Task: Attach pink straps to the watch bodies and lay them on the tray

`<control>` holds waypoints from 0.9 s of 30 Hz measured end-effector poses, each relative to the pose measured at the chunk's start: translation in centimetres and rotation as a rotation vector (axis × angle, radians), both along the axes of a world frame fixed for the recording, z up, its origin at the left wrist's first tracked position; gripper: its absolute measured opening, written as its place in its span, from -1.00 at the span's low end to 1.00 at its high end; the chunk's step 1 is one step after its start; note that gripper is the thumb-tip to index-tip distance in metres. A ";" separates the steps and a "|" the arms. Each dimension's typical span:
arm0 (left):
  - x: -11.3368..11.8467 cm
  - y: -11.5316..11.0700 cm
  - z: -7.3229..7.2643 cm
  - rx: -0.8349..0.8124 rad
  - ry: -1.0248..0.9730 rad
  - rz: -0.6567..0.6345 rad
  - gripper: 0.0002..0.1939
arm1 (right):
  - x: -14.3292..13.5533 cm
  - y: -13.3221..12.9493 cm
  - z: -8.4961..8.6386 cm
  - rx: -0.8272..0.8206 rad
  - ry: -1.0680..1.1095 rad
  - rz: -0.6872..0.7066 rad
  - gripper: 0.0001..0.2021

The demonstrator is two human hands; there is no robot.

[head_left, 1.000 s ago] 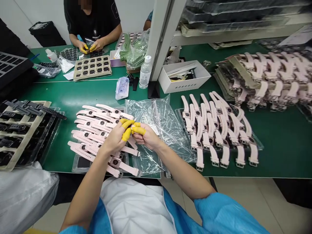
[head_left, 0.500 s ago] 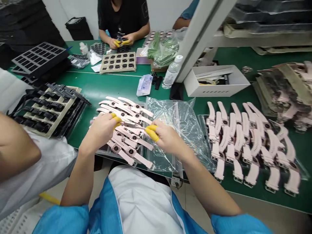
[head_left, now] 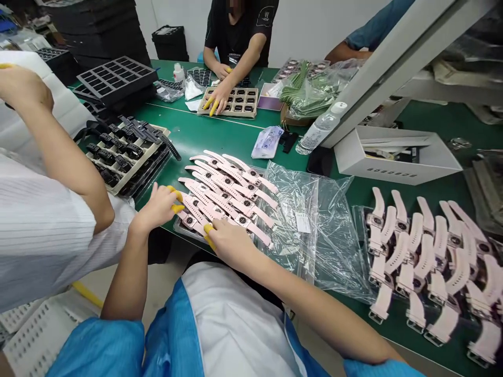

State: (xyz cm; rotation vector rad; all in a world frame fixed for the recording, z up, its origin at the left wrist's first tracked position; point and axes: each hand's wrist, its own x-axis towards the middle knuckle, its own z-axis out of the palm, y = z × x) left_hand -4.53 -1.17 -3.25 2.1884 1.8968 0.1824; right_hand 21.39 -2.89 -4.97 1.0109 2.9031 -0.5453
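Pink-strapped watches (head_left: 226, 196) lie in overlapping slanted rows on a tray in front of me, several with their dark round sensor sides up. At the tray's left edge is my left hand (head_left: 155, 209), its yellow-covered thumb and finger slightly apart beside a strap end. My right hand (head_left: 231, 243), also with yellow finger covers, is at the tray's near edge. Its fingers are closed at the strap of the nearest watch (head_left: 189, 220); their tips are partly hidden.
Clear plastic bags (head_left: 291, 225) lie right of the tray, then more pink watches (head_left: 416, 251). A white box (head_left: 396, 157), water bottle (head_left: 322, 128) and slanted post (head_left: 393, 68) stand behind. To the left are black watches (head_left: 118, 152) and a neighbour's arm (head_left: 66, 141). Opposite, a co-worker's hand (head_left: 218, 99) reaches over a tray.
The watch held stretched between my hands has come down to the tray's near left corner. My right hand has moved left and down. The view has turned left; the co-worker opposite reaches forward.
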 end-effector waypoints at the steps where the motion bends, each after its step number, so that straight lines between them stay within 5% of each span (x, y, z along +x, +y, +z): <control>1: 0.1 -1.2 -0.4 0.075 -0.055 0.068 -0.84 | 0.6 0.4 0.2 -0.002 0.022 -0.018 -0.77; 4: 1.0 -5.9 -2.3 0.161 -0.259 0.325 -0.70 | 3.0 3.7 0.8 0.010 0.132 -0.177 -0.66; 7: 2.5 -9.9 -5.1 0.133 -0.391 0.579 -0.46 | 5.1 10.0 0.6 0.106 0.193 -0.415 -0.52; 10: 3.8 -11.4 -7.1 0.072 -0.435 0.633 -0.39 | 6.1 16.4 -0.9 0.177 0.097 -0.583 -0.47; 13: 4.2 -11.2 -7.4 0.115 -0.476 0.647 -0.41 | 6.0 20.0 -2.5 0.011 0.013 -0.568 -0.51; 16: 3.9 -10.9 -7.0 0.145 -0.549 0.671 -0.43 | 5.8 20.9 -3.4 -0.143 0.055 -0.526 -0.51; 20: 4.0 -10.9 -6.5 0.164 -0.748 0.757 -0.44 | 6.0 20.9 -3.8 -0.156 0.128 -0.534 -0.55; 27: 9.3 -10.0 -5.5 0.239 -1.752 0.802 -0.46 | 6.5 21.2 -3.7 -0.218 0.236 -0.578 -0.66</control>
